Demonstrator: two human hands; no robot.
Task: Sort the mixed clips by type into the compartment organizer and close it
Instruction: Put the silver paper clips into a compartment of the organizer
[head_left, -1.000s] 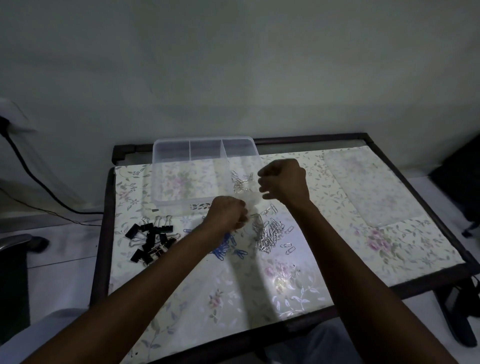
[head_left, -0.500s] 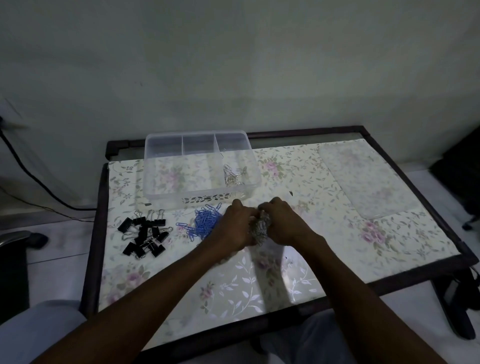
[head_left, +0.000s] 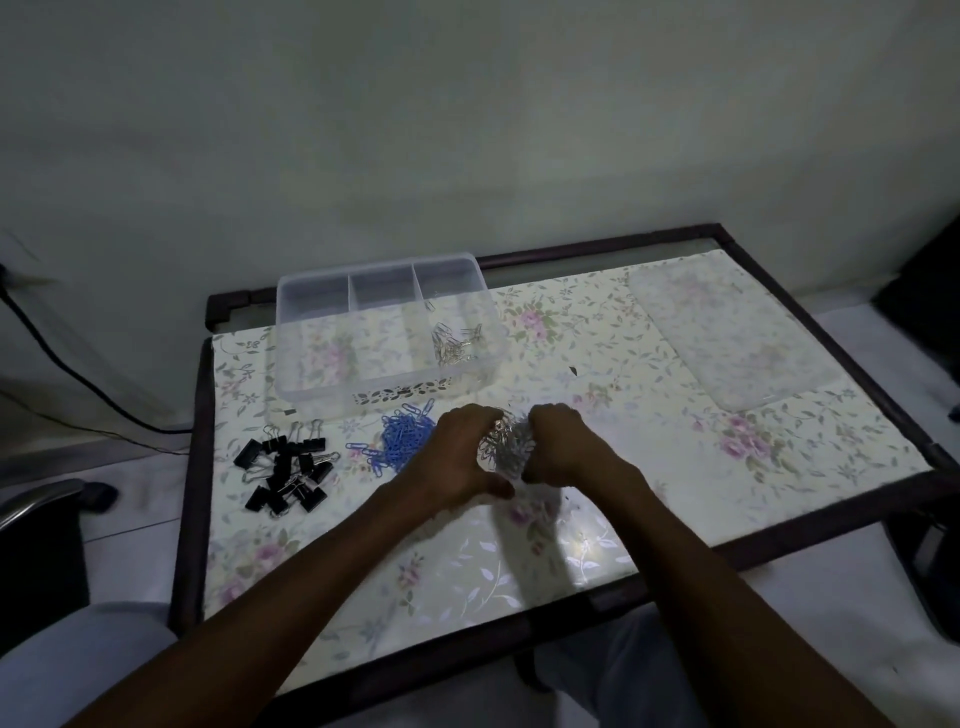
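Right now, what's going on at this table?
A person is sorting clips. Both hands, left and right, gather a bunch of silver paper clips between them on the table. A few silver clips already lie in the right compartment of the open clear organizer. The blue paper clips and black binder clips sit unsorted in front of it.

silver clips (head_left: 508, 451): bunched between the two hands, mostly covered by the curled fingers (head_left: 470, 423); count and shapes too small to tell
left hand (head_left: 460, 457): fingertips hidden in the bunch
right hand (head_left: 558, 447): fingertips tucked out of sight behind the knuckles
forearms: cut off by the bottom edge
tabletop (head_left: 675, 405): patch below the fingers hidden under the clips
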